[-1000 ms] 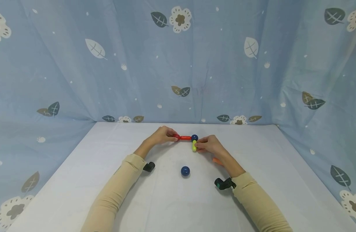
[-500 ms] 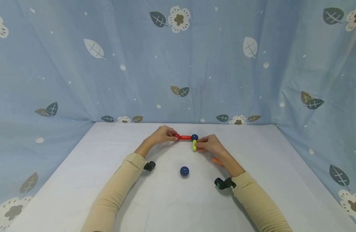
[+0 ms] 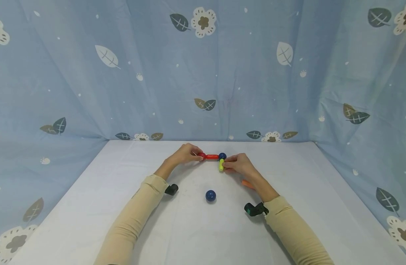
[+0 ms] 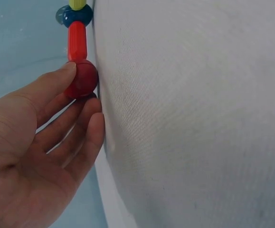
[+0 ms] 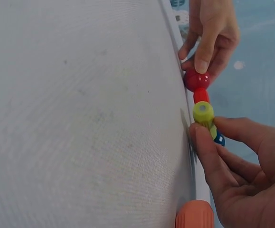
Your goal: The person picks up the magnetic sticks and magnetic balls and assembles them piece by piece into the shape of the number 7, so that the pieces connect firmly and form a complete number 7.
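Head view, unlike right wrist, shows a loose blue ball (image 3: 210,195) central on the white table (image 3: 183,221). Toward its far edge, the right hand (image 3: 241,164) pinches a yellow stick (image 3: 221,165), the left hand (image 3: 186,154) a red ball (image 3: 202,156); red stick (image 3: 212,156) and second blue ball (image 3: 222,156) lie between. Blue curtain (image 3: 176,81) behind.

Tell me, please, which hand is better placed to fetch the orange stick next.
Probably the right hand: it pinches the yellow stick but is nearer the orange stick; the left hand, holding the red ball, is farther away.
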`<state>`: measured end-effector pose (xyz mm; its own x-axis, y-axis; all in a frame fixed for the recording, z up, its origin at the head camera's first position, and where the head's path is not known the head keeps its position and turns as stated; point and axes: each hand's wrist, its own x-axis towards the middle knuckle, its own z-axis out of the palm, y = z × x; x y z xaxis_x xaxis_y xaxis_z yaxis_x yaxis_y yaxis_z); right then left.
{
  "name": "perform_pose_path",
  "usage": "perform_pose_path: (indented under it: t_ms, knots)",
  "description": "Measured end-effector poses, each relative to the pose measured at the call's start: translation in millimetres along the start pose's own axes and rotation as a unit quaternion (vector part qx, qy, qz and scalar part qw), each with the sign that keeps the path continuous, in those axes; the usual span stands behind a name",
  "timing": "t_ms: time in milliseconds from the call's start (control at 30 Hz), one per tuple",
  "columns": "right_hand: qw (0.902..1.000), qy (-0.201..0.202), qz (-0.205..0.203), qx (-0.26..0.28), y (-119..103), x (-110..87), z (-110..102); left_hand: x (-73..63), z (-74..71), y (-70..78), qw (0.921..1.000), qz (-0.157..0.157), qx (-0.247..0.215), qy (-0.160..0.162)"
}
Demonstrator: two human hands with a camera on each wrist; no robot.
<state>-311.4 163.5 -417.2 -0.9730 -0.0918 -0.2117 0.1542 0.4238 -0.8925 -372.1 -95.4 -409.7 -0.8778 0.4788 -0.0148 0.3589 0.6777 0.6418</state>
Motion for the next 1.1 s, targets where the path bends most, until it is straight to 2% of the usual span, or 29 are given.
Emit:
perform_pose_path:
  t_ms: [400,667,1100]
  knots:
    - [1.0,0.003,0.001,0.007,1.6,-0.2,-0.6,2.1,0.7,-1.2,1.0,0.006,0.003,-0.002]
    - [0.9999,-0.005,-0.005,0.014,3.2,-0.2,0.2,1.0,0.5,-2.3,1.0,-0.002,0.004,-0.002]
    - [0.9997,-0.007,-0.01,0.021,5.6,0.8,-0.3,1.2,-1.1,0.1,0.9998,0.015,0.008,-0.012]
